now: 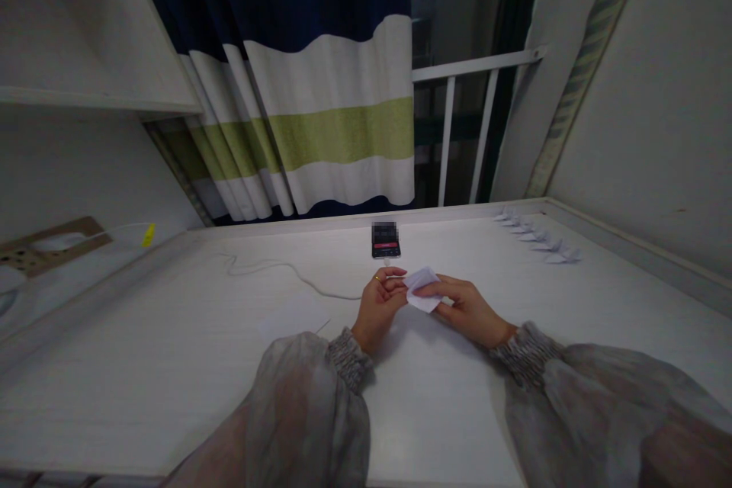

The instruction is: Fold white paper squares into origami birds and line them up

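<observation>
paper (421, 302) sits folded between the two hands (473, 313).

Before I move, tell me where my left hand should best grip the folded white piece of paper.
I'd grip the folded white piece of paper by its left edge, coming from the left: your right hand pinches it from the right, and your left hand is close to that edge, though any contact is unclear.

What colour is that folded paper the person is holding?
The folded paper looks white with a faint lilac tint; the head view shows it best.
</observation>
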### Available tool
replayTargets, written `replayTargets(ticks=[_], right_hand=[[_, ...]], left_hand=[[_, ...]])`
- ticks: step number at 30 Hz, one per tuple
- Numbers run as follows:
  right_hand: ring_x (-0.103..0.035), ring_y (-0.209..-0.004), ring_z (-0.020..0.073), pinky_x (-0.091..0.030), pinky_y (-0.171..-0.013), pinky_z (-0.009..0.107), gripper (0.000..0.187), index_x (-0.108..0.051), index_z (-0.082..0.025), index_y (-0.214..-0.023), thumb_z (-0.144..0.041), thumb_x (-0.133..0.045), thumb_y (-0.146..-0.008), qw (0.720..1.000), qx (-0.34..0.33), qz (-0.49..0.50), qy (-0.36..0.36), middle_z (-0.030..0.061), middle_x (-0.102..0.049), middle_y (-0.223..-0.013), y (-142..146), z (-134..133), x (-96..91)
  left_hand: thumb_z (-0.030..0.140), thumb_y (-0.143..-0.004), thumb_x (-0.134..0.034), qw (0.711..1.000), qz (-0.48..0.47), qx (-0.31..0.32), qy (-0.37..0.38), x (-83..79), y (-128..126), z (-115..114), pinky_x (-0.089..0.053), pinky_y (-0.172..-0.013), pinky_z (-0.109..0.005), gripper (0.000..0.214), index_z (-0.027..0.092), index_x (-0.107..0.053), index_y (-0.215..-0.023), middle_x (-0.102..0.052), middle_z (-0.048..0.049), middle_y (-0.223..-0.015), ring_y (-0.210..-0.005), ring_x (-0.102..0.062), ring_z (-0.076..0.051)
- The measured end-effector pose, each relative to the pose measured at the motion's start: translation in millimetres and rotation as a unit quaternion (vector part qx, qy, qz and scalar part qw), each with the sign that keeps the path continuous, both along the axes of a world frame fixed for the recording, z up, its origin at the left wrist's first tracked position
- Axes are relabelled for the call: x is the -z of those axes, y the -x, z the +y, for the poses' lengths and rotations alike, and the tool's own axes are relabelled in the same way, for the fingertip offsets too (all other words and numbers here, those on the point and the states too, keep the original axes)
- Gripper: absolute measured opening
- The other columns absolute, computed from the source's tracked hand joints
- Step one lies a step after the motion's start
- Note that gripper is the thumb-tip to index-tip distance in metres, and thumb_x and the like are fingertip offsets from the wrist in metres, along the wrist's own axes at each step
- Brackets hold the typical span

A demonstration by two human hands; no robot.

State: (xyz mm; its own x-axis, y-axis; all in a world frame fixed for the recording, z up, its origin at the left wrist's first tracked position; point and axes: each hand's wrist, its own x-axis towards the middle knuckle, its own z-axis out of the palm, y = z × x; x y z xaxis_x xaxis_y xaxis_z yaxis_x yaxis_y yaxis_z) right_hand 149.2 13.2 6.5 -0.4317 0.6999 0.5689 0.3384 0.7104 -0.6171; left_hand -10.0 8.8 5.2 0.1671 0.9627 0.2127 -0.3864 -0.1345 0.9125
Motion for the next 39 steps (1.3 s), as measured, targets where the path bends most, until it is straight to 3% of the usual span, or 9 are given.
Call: replayTargets(ticks=[4, 11, 18, 32, 39], right_hand=[[-0.060, -0.078, 0.0147, -0.051, -0.065, 0.027, 0.026, -0.065, -0.021, -0.084, -0.007, -0.051, -0.066, 0.999, 0.011, 0.039, 0.036, 0.0032, -0.065, -0.085, -0.1, 0.6, 1.1], [-0.059, -0.066, 0.0117, -0.051, -0.054, 0.022, 0.021, -0.067, -0.019, -0.074, -0.008, -0.051, -0.065, 0.987, -0.026, 0.125, 0.099, 0.0020, -0.064, -0.078, 1.8, -0.5, -1.6], [-0.057, -0.064, 0.0106, -0.049, -0.053, 0.021, 0.019, -0.067, -0.019, -0.072, -0.008, -0.053, -0.064, 0.979, -0.058, 0.147, 0.131, 0.0013, -0.061, -0.075, 2.2, 0.6, 0.7], [-0.052, -0.061, 0.0098, -0.045, -0.051, 0.021, 0.024, -0.065, -0.020, -0.070, -0.005, -0.047, -0.065, 0.986, -0.088, 0.085, 0.111, 0.0000, -0.056, -0.070, 1.1, -2.0, -3.3], [-0.052, -0.067, 0.0114, -0.044, -0.062, 0.024, 0.010, -0.060, -0.018, -0.069, -0.012, -0.052, -0.072, 0.997, -0.068, 0.032, 0.022, 0.0013, -0.054, -0.071, 0.7, -3.8, -4.3]], left_hand=[[0.016, -0.058, -0.067, 0.999, -0.021, 0.018, 0.022, -2.4, 0.9, -2.6, -0.040, -0.062, -0.019, 0.031, 0.014, -0.053, -0.085, -0.060, -0.0001, -0.072, -0.064, -0.054, -0.007], [0.021, -0.060, -0.068, 0.998, -0.031, 0.053, 0.017, 0.0, 2.1, -1.2, -0.042, -0.065, -0.021, 0.031, 0.014, -0.057, -0.088, -0.062, -0.0022, -0.075, -0.067, -0.055, -0.008], [0.022, -0.056, -0.071, 0.999, 0.002, 0.029, 0.015, 1.2, 0.1, 0.1, -0.042, -0.062, -0.021, 0.034, 0.014, -0.058, -0.086, -0.061, 0.0001, -0.069, -0.061, -0.053, -0.007], [0.023, -0.059, -0.069, 0.995, 0.091, 0.036, -0.030, 1.1, 3.4, -1.1, -0.042, -0.075, -0.030, 0.030, 0.013, -0.063, -0.086, -0.064, -0.0061, -0.085, -0.077, -0.056, -0.015], [0.023, -0.059, -0.069, 0.995, 0.075, 0.069, -0.013, 3.2, 4.3, 0.9, -0.041, -0.072, -0.027, 0.033, 0.013, -0.063, -0.090, -0.064, -0.0064, -0.087, -0.074, -0.055, -0.014]])
